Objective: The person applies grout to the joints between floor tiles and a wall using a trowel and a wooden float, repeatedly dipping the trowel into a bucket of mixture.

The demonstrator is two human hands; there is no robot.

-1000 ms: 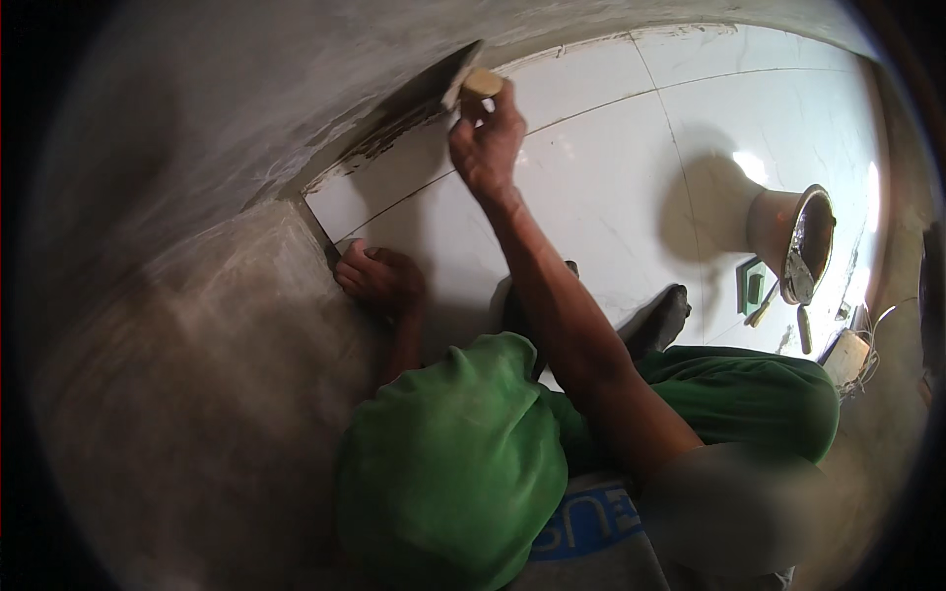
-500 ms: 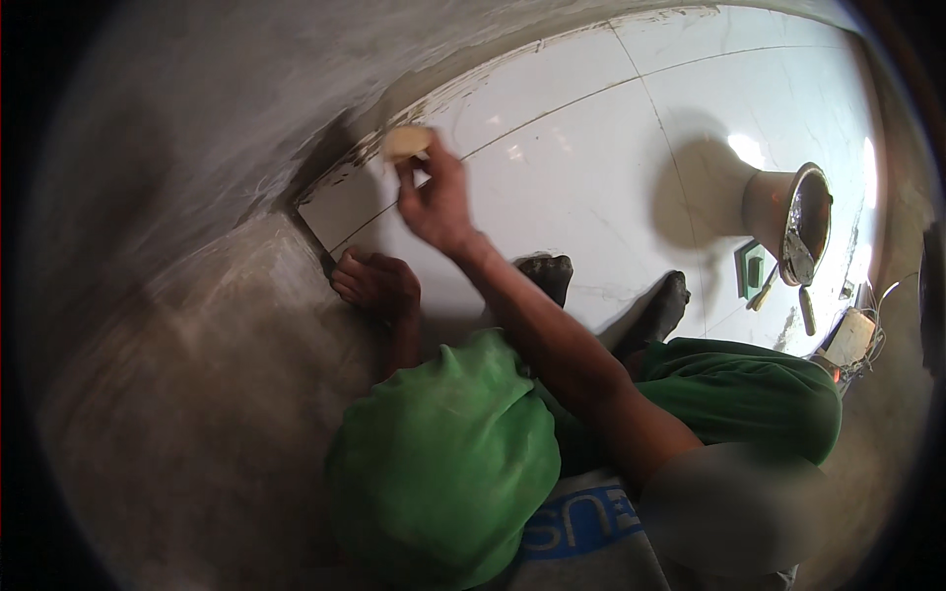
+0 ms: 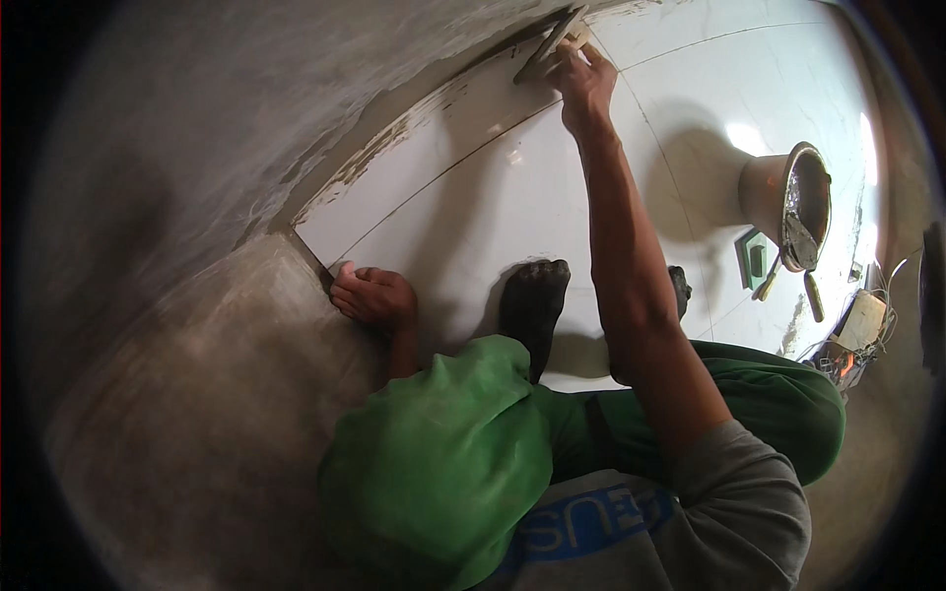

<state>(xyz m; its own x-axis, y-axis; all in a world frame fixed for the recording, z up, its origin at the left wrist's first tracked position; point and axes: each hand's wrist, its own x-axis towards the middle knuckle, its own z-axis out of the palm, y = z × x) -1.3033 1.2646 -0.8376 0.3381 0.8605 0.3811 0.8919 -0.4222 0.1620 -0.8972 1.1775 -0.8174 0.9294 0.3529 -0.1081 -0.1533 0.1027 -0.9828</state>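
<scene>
My right hand point(image 3: 588, 87) is stretched far forward and grips a flat trowel point(image 3: 550, 45) with a pale grip. The tilted trowel is at the seam between the tiles and the grey wall point(image 3: 236, 108). Nearer to me, at the left corner of the white tiled floor point(image 3: 394, 212), my left hand point(image 3: 376, 295) is low with its fingers curled. The undersides of those fingers are hidden, so I cannot make out whether anything is in them. Smeared grey mortar point(image 3: 370, 158) lies along the tile edge by the wall.
To the right, a metal pot point(image 3: 764, 192) lies tipped, with a pointing trowel point(image 3: 800, 244) at its mouth. Beside it are a green float point(image 3: 752, 258) and a small handled tool point(image 3: 766, 280). Tangled wires and a pale box point(image 3: 859, 320) are farther right. My dark feet point(image 3: 534, 307) stand on the tiles.
My right hand has swept forward and to the right along the wall with the trowel. My left hand has stayed in about the same place.
</scene>
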